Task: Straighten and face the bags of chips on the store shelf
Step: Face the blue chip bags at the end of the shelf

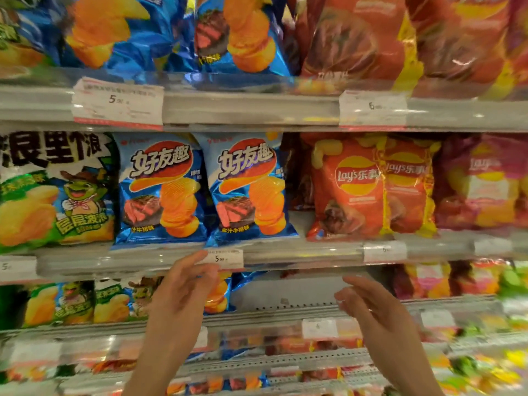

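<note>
Two blue steak-flavour chip bags (160, 190) (248, 190) stand upright side by side on the middle shelf, faces forward. To their right stand two red Lay's bags (348, 190) (408, 190), the second tucked behind the first. My left hand (185, 290) is raised just below the middle shelf's front rail (300, 252), fingers relaxed and holding nothing, in front of a blue bag (218, 295) on the lower shelf. My right hand (371, 304) hovers lower right with fingers loosely extended, empty.
A green-and-white bag (54, 190) fills the middle shelf's left end, purple bags (483, 184) the right. Larger blue and red bags line the top shelf. The lower shelf (285, 292) has a bare gap behind my right hand. Price tags (225, 258) hang on the rails.
</note>
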`<state>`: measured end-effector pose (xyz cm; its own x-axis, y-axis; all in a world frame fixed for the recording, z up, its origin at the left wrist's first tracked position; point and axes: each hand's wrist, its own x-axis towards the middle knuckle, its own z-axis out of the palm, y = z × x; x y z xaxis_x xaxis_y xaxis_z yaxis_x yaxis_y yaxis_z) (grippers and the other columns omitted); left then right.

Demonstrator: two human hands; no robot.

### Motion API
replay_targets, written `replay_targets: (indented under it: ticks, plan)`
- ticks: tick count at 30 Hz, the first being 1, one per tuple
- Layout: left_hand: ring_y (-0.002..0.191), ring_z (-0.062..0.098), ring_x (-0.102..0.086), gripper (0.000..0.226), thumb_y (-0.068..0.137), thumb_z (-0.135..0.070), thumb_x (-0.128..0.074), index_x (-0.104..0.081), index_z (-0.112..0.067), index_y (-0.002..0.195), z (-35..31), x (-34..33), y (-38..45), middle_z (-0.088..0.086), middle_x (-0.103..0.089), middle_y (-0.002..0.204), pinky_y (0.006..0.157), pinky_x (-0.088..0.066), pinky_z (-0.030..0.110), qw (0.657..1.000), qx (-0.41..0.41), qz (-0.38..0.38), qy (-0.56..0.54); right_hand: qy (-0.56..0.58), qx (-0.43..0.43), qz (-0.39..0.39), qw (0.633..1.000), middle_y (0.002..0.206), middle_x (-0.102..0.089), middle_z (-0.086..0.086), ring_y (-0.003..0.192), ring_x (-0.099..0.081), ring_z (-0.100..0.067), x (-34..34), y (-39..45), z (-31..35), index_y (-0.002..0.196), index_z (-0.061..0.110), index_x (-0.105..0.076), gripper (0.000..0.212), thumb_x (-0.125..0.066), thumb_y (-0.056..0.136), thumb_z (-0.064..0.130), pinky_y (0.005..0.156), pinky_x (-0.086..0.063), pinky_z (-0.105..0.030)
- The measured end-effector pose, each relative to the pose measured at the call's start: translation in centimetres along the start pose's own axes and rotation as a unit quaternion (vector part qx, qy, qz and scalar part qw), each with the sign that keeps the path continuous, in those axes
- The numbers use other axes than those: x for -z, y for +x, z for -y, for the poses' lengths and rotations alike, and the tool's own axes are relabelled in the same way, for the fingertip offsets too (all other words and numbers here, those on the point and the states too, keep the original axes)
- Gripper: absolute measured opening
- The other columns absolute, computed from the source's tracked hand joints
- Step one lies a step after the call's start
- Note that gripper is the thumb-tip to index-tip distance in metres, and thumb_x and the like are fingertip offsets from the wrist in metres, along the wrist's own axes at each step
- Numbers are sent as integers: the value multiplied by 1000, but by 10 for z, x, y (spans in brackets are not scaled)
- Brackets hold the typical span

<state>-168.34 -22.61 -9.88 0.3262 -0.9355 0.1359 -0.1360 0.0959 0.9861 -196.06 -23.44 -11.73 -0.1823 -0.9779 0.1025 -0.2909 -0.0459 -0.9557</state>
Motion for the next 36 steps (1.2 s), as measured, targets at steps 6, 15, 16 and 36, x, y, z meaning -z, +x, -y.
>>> replay_targets:
  ticks: [6, 15, 16, 36]
  plan:
    - [93, 11, -73, 37, 81, -38, -63, -66, -28, 117, -13, -42, -17, -5, -77, 99, 88, -55, 39, 999, 6, -32, 1, 14, 15, 68, 997, 88, -77, 5, 87, -73, -15, 28, 26, -6, 102, 26, -71, 15, -63, 94, 16, 88, -55, -40]
    - [85, 10, -74, 30, 87, -28, -64, -65, -29, 117, -16, -42, -23, -7, -77, 97, 76, -57, 27, 995, 7, -99, 18, 4, 23, 112, 993, 86, -77, 8, 80, -74, -11, 27, 43, -14, 96, 25, -73, 14, -64, 92, 15, 84, -53, -38]
    - [86, 7, -73, 30, 90, -25, -65, -63, -32, 119, -16, -39, -19, -9, -76, 100, 76, -56, 24, 994, 1, -107, 22, 4, 27, 107, 994, 85, -77, 9, 79, -73, -10, 24, 44, -11, 95, 25, -73, 13, -64, 92, 15, 83, -54, -36]
    - [134, 35, -47, 71, 95, -60, -47, -6, -48, 153, -72, -63, 117, 7, -28, 160, 103, -47, 55, 981, -135, -57, 125, 54, 123, 81, 988, 131, -63, 0, 120, -58, -15, -101, 162, 140, 135, 16, -57, 60, -57, 91, 57, 98, -43, -29]
